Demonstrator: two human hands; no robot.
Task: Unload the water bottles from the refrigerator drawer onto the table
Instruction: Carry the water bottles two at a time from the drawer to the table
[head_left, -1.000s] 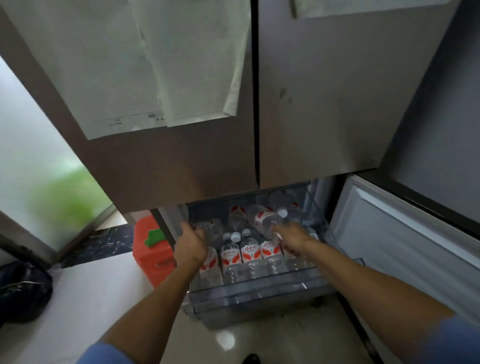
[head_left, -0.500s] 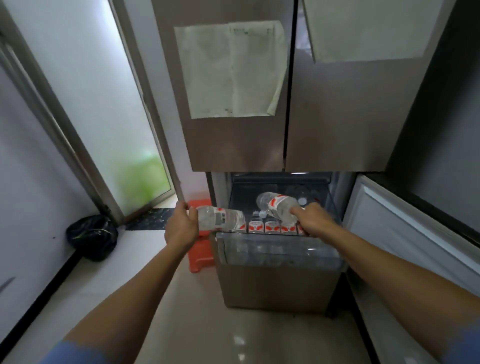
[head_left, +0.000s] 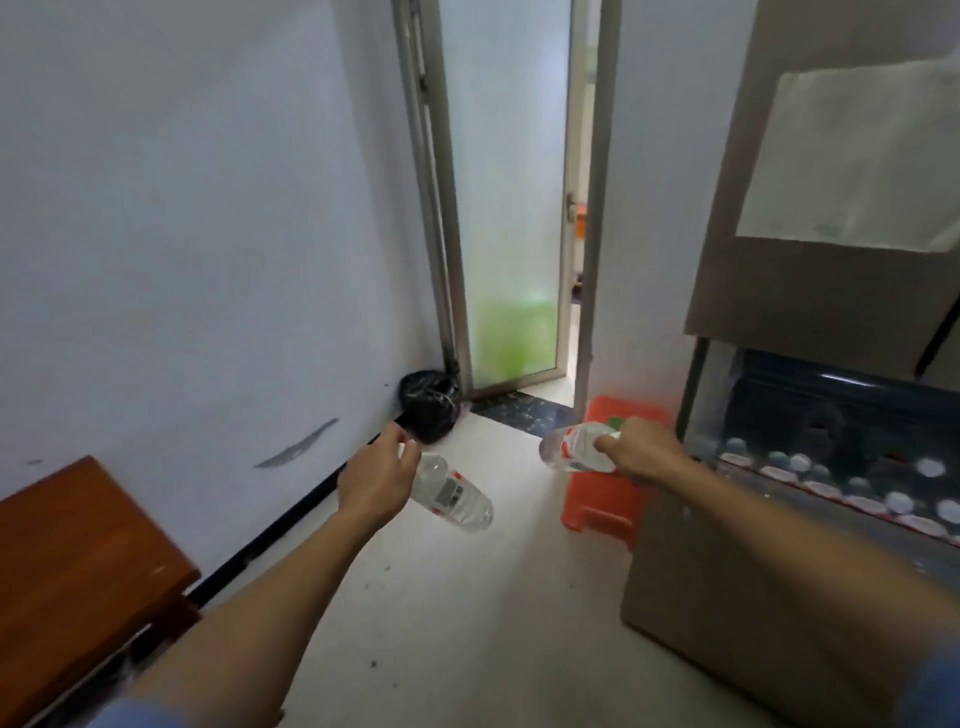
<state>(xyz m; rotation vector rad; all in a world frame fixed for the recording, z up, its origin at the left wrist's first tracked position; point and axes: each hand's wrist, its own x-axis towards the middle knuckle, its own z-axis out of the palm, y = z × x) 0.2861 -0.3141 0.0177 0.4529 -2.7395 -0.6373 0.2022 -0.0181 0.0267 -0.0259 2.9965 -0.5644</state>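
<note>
Two bottles are in transit, one per hand. Left hand is closed around the cap end of a clear bottle; its long axis runs from the fingers down and to the right, base lowest, tilted well off upright. Right hand is wrapped around the second bottle; its long axis lies roughly level and points left from the fingers, toward the scene's middle.

Key relation: the wooden table sits at the near left against the wall, well apart from both bottles. The left hand is judged the nearer to it, so that bottle would likely be set down first; a swing to the left and a turn to upright would be needed.

The refrigerator drawer is open at the far right, with a row of white caps and red-banded labels visible inside, so more bottles remain. An orange stool stands beside it.

Labels: red-and-white bands plus a dark printed patch on the left bottle; nothing can be read, too blurred. Paper sheet on the refrigerator door: no legible text.
</note>
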